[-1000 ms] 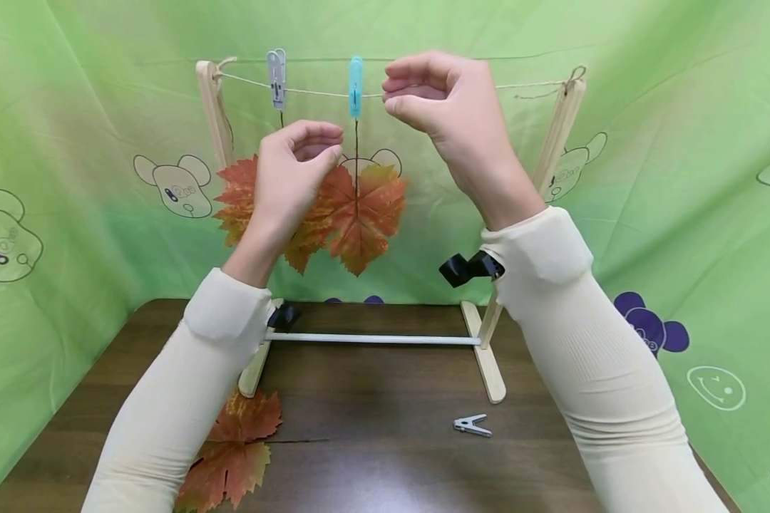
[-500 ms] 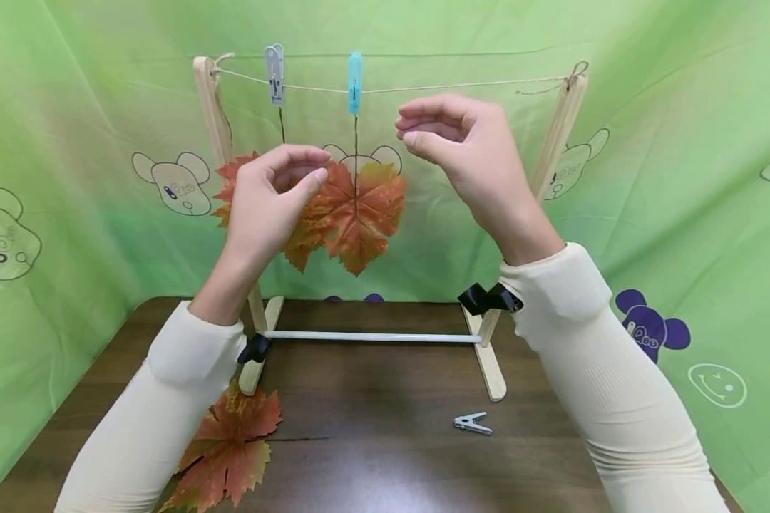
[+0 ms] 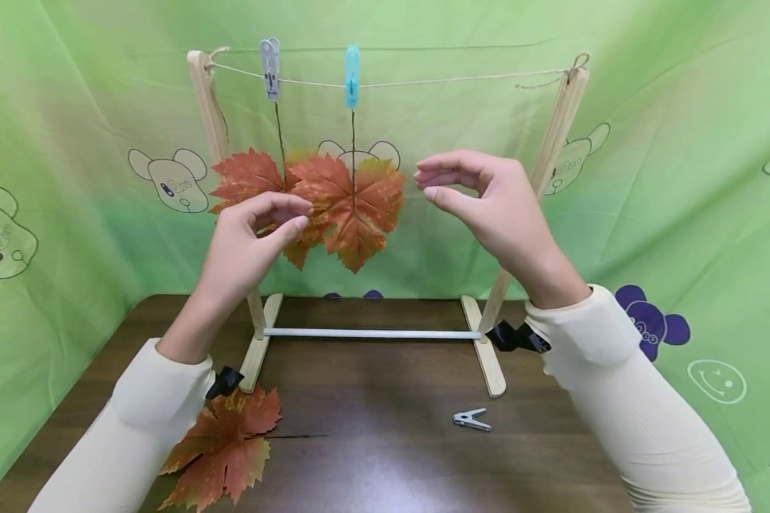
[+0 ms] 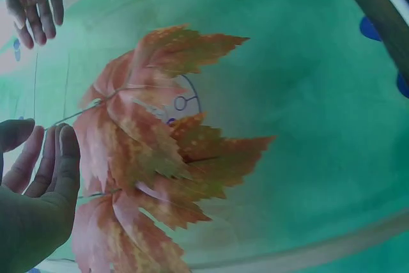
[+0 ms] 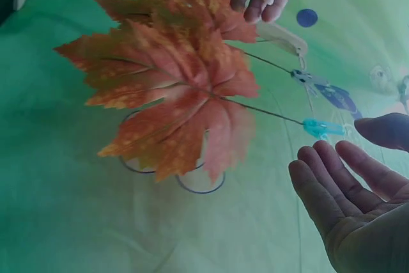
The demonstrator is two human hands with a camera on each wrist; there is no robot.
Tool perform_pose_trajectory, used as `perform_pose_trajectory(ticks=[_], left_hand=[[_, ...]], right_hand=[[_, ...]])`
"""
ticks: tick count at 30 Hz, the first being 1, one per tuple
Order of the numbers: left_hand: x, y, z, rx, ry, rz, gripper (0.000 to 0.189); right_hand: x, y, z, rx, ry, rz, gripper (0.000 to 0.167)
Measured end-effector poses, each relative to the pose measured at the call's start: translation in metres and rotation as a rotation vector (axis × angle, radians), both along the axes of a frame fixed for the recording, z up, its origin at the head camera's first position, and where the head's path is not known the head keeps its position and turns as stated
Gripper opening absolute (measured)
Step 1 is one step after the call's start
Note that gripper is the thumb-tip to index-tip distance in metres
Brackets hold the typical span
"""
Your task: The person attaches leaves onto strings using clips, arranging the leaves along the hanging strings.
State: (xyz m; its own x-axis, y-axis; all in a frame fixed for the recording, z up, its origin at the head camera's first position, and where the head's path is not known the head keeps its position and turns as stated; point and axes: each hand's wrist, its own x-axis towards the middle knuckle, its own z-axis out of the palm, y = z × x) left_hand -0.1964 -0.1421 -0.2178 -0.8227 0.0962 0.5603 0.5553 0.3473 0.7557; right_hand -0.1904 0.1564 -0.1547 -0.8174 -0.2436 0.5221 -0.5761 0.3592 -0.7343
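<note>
Two orange-red artificial maple leaves hang by their stems from a string [image 3: 449, 80]. A grey clothespin [image 3: 270, 69] grips the left leaf [image 3: 247, 174], and a light blue clothespin [image 3: 352, 77] the right leaf [image 3: 359, 206], which overlaps it. My left hand [image 3: 244, 239] hovers in front of the left leaf, fingers loosely bent with nothing between them. To the right of the leaves, my right hand [image 3: 488, 206] is in the air, its fingers relaxed and holding nothing. Both wrist views show the palms bare.
The string runs between two wooden posts [image 3: 561, 121] joined low down by a white rod [image 3: 372, 333]. On the brown table [image 3: 372, 406] lie a third leaf [image 3: 231, 449] at front left and a grey clothespin [image 3: 471, 420] at front right. A green printed curtain [image 3: 70, 107] surrounds it.
Both hands have come down from near the string and drawn apart, the left one moving left and the right one right. The hanging leaves and clothespins stay on the string.
</note>
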Motion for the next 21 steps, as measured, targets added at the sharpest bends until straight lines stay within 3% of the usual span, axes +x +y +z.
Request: perform_pose_trajectory(ticks=[5, 13, 21], left_hand=[[0.005, -0.007, -0.012, -0.05, -0.027, 0.013, 0.017], [0.015, -0.016, -0.031, -0.098, -0.099, -0.031, 0.018], [0.021, -0.025, -0.049, -0.166, -0.16, -0.031, 0.018]], right_hand=[[0.003, 0.009, -0.015, 0.064, -0.011, -0.004, 0.025], [0.013, 0.02, -0.036, 0.135, -0.069, 0.004, 0.026], [0.019, 0.032, -0.055, 0.19, -0.12, -0.007, 0.026]])
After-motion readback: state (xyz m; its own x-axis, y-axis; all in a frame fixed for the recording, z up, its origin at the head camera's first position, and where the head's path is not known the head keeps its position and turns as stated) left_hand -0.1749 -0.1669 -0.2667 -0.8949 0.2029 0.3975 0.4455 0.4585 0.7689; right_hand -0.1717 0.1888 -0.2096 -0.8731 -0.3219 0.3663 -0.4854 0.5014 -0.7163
